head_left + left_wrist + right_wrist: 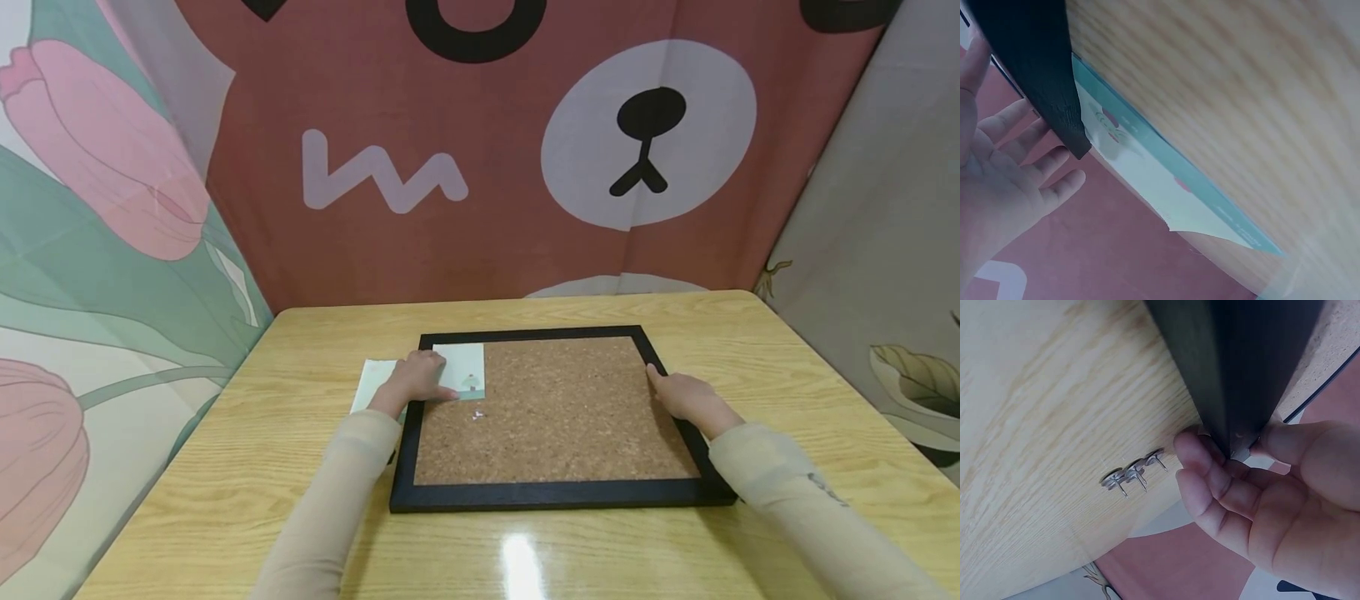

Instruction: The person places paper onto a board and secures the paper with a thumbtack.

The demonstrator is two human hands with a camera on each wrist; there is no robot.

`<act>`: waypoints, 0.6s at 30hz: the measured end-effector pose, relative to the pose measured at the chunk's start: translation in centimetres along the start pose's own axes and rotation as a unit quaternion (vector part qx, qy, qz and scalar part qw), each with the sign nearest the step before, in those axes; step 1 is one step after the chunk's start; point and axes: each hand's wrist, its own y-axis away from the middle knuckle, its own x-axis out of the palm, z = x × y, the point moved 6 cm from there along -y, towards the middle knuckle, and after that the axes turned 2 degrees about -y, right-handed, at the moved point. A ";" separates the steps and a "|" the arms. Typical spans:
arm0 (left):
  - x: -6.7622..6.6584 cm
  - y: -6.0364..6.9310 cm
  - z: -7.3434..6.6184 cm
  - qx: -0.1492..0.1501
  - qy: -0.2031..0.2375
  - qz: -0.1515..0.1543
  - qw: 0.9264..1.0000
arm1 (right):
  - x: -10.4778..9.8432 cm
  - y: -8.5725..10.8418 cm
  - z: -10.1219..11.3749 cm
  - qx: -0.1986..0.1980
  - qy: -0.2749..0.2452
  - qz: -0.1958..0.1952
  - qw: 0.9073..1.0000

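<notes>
A black-framed cork board [555, 417] lies on the table. On its upper left corner is a pale card [465, 367] with a small tree print. My left hand [420, 377] rests over the left rim and the card's left side; in the left wrist view, the relaxed fingers of that hand [1010, 169] are beside the black frame [1035, 69]. My right hand [690, 398] grips the right rim; in the right wrist view, thumb and curled fingers of that hand [1272, 500] are round the frame [1229, 369].
Another pale card [372, 379] lies left of the board, partly behind my left hand. Several metal pins [1132, 472] are on the table right of the board. A tiny shiny thing [478, 414] is on the cork. Printed cloth [480, 250] hangs behind the table.
</notes>
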 end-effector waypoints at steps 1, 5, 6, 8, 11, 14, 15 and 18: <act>0.0 0.0 0.0 0.001 -0.001 0.001 1.000 | 0.0 0.0 -0.2 0.011 -0.016 -0.002 1.000; 0.0 0.0 0.1 0.006 -0.004 -0.002 1.000 | 0.0 0.1 -0.2 0.011 -0.021 -0.002 1.000; 0.0 0.0 0.1 0.007 -0.004 -0.004 1.000 | 0.0 0.0 -0.2 0.011 -0.020 -0.002 1.000; -0.1 0.0 0.1 0.009 -0.005 -0.006 1.000 | 0.1 0.0 -0.2 0.010 -0.019 -0.001 1.000; -0.1 -0.1 0.1 0.009 -0.003 -0.003 1.000 | 0.1 -0.1 -0.2 0.011 -0.017 0.003 1.000; -0.1 -0.2 0.0 0.017 -0.003 -0.001 1.000 | 0.2 -0.1 -0.2 0.013 -0.013 0.005 1.000; -0.1 -0.2 0.0 0.020 -0.004 0.000 1.000 | 0.2 -0.1 -0.2 0.012 -0.011 0.005 1.000; -0.1 -0.3 0.0 0.029 -0.002 0.006 1.000 | 0.2 -0.1 -0.2 0.013 -0.009 0.004 1.000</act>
